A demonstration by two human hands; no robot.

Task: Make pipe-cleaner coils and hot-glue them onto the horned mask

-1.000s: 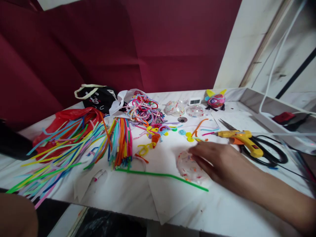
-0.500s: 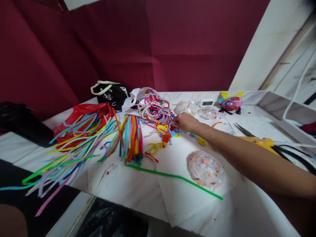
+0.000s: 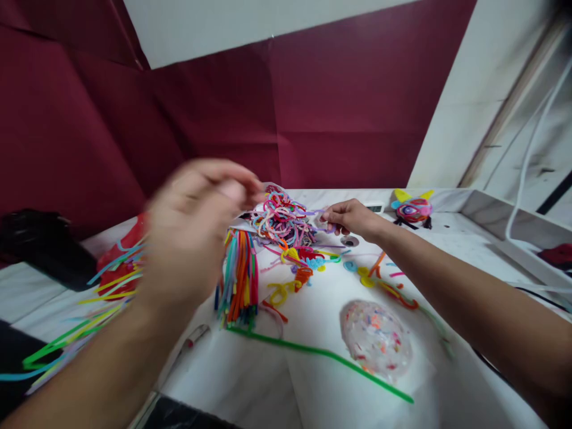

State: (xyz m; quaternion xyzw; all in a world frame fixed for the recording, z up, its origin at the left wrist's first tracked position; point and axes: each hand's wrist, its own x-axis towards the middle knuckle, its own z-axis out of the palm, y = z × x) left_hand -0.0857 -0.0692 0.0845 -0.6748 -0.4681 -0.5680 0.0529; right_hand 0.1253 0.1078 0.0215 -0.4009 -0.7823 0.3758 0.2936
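My right hand (image 3: pixel 348 216) reaches across the white table (image 3: pixel 250 381) to a tangled heap of bent pipe cleaners (image 3: pixel 279 217), its fingers pinched on a pale purple strand at the heap's right edge. My left hand (image 3: pixel 196 226) is raised in front of the camera, blurred by motion, with fingers curled; whether it holds anything is hidden. A bundle of straight pipe cleaners (image 3: pixel 239 274) lies below the heap. A clear dome flecked with colour (image 3: pixel 378 345) rests on white paper under my right forearm. A long green pipe cleaner (image 3: pixel 313 353) lies in front of it.
Curled pipe-cleaner shapes (image 3: pixel 308 265) are scattered mid-table. A red plastic bag (image 3: pixel 117 262) with loose straight pipe cleaners sits at the left. A colourful figure with yellow ears (image 3: pixel 413 210) stands at the back right. A dark red backdrop (image 3: pixel 313 119) rises behind the table.
My left hand has risen into view from the lower left. My right hand moved slightly back and took hold of a purple strand at the heap. The view tilted upward.
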